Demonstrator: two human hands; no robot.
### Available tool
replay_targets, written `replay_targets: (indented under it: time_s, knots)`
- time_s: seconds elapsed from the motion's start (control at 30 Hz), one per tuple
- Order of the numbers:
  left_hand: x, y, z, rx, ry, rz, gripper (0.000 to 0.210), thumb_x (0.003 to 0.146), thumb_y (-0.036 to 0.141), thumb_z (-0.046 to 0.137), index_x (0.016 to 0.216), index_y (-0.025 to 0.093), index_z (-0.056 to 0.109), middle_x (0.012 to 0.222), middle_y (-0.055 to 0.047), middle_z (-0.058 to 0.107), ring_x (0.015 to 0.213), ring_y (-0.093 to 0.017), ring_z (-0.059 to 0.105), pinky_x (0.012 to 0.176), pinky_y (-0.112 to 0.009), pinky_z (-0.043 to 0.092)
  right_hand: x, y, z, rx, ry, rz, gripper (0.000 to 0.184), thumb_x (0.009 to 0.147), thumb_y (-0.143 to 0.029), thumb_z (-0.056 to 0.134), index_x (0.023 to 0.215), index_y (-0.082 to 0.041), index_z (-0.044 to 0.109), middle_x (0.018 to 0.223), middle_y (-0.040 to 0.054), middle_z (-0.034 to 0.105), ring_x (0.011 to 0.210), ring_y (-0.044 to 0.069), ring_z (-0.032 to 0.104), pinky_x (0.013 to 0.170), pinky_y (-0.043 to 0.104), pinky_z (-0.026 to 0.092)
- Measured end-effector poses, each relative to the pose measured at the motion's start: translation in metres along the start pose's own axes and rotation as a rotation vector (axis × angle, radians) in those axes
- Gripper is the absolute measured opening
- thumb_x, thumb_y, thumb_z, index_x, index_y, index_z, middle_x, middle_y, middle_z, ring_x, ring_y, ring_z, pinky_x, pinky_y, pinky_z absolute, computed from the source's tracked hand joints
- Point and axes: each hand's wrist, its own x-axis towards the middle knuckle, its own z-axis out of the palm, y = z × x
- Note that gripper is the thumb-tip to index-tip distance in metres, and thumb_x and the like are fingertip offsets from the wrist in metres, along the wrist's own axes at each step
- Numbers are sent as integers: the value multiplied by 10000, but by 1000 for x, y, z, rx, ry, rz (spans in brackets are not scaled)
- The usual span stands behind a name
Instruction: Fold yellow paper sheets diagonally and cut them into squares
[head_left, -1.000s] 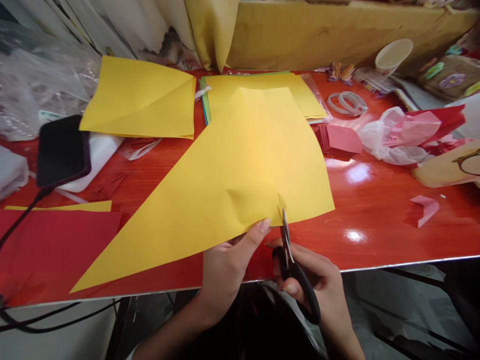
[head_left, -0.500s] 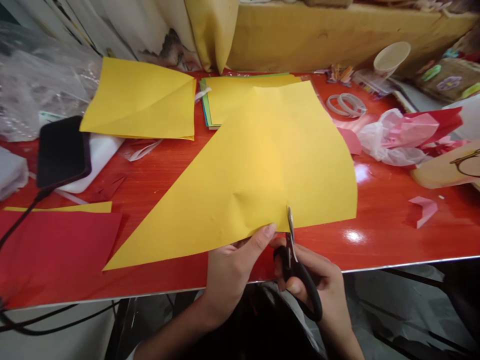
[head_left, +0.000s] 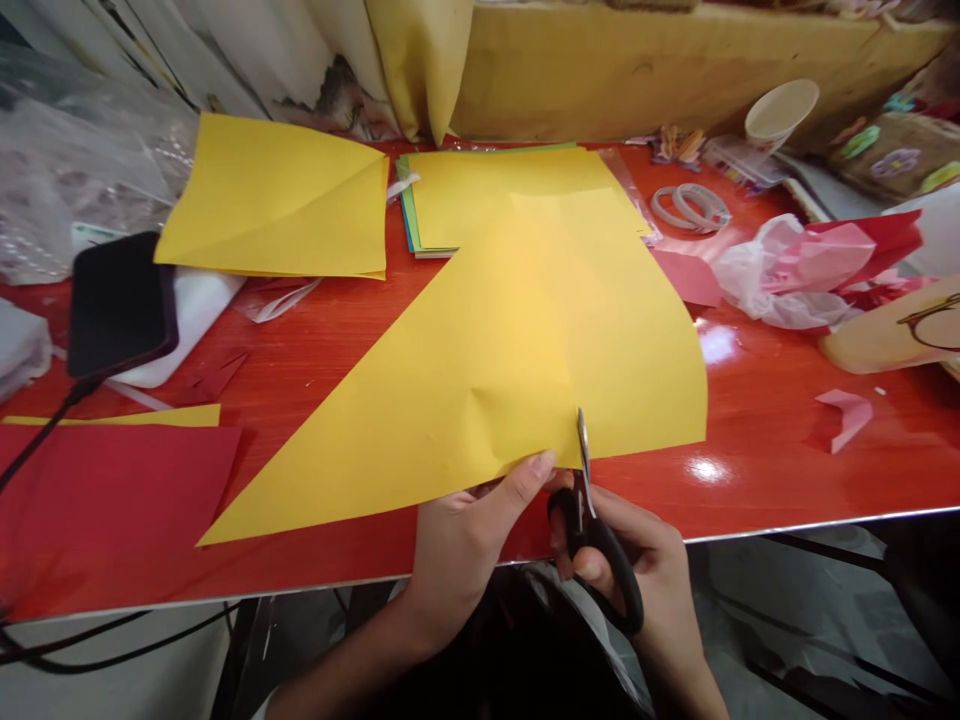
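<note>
Yellow sheet (head_left: pixel 480 350), one: tapered to a point at left, curved at right, dented near the thumb; held over the middle of the desk (head_left: pixel 772 440), its far part overlapping a stack (head_left: pixel 510 168). Whether it touches the stack cannot be told.

Left hand (head_left: pixel 469 530), one: gripping the near edge of the yellow sheet, thumb on top, remaining fingers underneath and mostly hidden.

Right hand (head_left: pixel 649 550), one: fingers closed about the black handles of the scissors, thumb in view by one loop, just beside the left hand.

Scissors (head_left: pixel 595 535), one pair: a blade laid over the near edge of the yellow sheet, tip pointing away from the person; the other blade hidden below. Length of any cut not discernible.

Stack, one: yellow on top, green and blue showing at left.

Folded paper (head_left: pixel 277 200), yellow: left of the stack.

Phone (head_left: pixel 120 305), black, cable (head_left: pixel 45 432) attached: resting partly on a white box (head_left: pixel 199 320).

Red sheet (head_left: pixel 112 485): near left, a yellow strip behind it.

Pink squares (head_left: pixel 688 278): right of the yellow sheet.

Clear rings (head_left: pixel 666 207), two: behind the pink squares.

Cup (head_left: pixel 781 112), white, tilted: far right.

Pink scrap (head_left: pixel 850 418): right side.
</note>
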Motion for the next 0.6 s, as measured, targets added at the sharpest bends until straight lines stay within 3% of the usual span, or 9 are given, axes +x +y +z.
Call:
replay_targets:
  time_s: [0.2,0.4,0.6]
  knots:
    - [0,1,0,0,12,22,35,737,238,717,756,234,746,881,-3,740,874,-155,686,888,-252,521,-1,-2,0,6,2,25,309,704,-438,717,954,-258,707,626,-26,538,515,80,453,471,175,379]
    - [-1,2,-1,36,-14,-28,74,747,281,710,784,229,748,856,3,741,880,-146,684,879,-229,516,-1,2,2,45,29,8,330,684,-494,711,654,-177,623,558,-25,483,483,77,404,430,183,337]
    - [-2,2,-2,68,3,-17,72,736,281,719,785,235,742,947,15,732,949,-137,662,925,-215,483,-1,2,2,2,51,8,317,688,-492,710,687,-185,630,550,-30,489,487,77,412,427,181,312]
